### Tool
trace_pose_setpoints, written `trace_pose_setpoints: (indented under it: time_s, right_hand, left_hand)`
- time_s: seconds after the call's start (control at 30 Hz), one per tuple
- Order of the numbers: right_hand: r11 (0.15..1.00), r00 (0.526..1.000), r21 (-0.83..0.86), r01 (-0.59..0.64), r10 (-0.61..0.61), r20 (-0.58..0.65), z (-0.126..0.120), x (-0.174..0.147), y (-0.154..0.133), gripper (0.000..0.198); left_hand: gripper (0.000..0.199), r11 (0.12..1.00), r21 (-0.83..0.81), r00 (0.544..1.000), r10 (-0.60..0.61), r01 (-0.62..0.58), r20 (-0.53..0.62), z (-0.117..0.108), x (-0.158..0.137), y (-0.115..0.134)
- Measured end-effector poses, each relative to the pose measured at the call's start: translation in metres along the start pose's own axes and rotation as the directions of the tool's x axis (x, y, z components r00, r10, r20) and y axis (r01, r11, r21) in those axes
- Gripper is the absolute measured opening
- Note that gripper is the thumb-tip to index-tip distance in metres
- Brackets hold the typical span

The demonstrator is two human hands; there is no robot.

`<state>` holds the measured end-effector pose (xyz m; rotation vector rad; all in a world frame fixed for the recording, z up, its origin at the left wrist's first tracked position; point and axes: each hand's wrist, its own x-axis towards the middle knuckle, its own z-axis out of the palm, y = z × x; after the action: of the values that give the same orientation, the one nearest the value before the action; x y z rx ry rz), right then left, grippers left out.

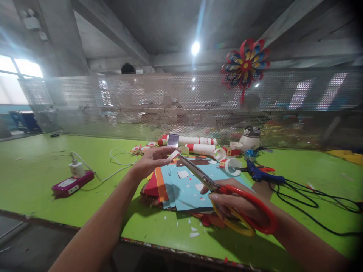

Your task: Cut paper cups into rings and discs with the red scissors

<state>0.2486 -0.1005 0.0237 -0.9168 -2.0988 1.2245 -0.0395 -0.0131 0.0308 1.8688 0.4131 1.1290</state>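
Observation:
Between the thumb and fingers of my left hand (pixel 151 160) is a small white paper piece (pixel 173 155) with a reddish edge. My right hand (pixel 229 204) grips scissors (pixel 198 173) by their red and yellow handles. The blades point up and left, their tips at the paper piece; whether they touch it I cannot tell. Below both hands lies a stack of coloured paper, with light blue sheets (pixel 184 198) on top and orange and red ones showing at the left. White scraps (pixel 183 174) are scattered over the blue sheets and the table's front edge.
Stacked paper cups (pixel 200 149), a cut cup (pixel 231 166), a white jug (pixel 250 139) and a blue glue gun (pixel 262 174) with black cable stand behind and right. On the left, a purple power strip (pixel 73 184) holds a charger. A perforated screen (pixel 181 94) bounds the green table (pixel 107 211).

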Motion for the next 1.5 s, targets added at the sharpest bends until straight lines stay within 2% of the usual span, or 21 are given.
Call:
trace_pose_setpoints:
  time_s: [0.17,0.5,0.83,1.03,1.2,1.37,1.5]
  right_hand:
    - [1.0,1.0,-0.018,0.013,-0.012,0.006,0.0,0.0,0.003,0.031]
    - [0.993,0.998,0.105,-0.059,0.062,-0.021,0.004,0.0,0.007,0.037]
    - [0.999,0.998,-0.011,-0.05,0.05,-0.026,0.002,0.0,0.009,0.036]
    - [0.999,0.999,0.015,-0.033,0.034,-0.03,-0.001,0.0,0.011,0.036]
    - [0.988,0.999,-0.152,0.021,-0.028,-0.045,-0.007,0.001,0.016,0.032]
    - [0.959,0.994,-0.276,0.062,-0.085,-0.072,-0.006,0.002,0.015,0.026]
    - [0.927,0.992,-0.365,0.081,-0.11,-0.059,-0.008,0.005,0.017,0.027]
  left_hand:
    - [0.042,1.0,0.001,1.0,-0.009,0.009,0.002,-0.001,0.0,0.0]
    - [0.042,1.0,-0.015,1.0,-0.012,0.012,0.023,-0.001,0.001,-0.002]
    - [0.043,1.0,-0.013,1.0,-0.024,0.025,0.007,0.0,0.002,-0.001]
    - [0.043,1.0,-0.012,1.0,-0.005,0.005,-0.005,0.001,0.001,0.002]
    - [0.045,0.999,-0.023,0.999,0.022,-0.023,-0.035,0.0,0.0,0.002]
    - [0.045,0.997,-0.047,0.998,0.054,-0.055,-0.015,0.001,-0.001,0.006]
    - [0.043,0.995,0.025,0.996,0.094,-0.094,0.014,0.003,-0.001,0.013]
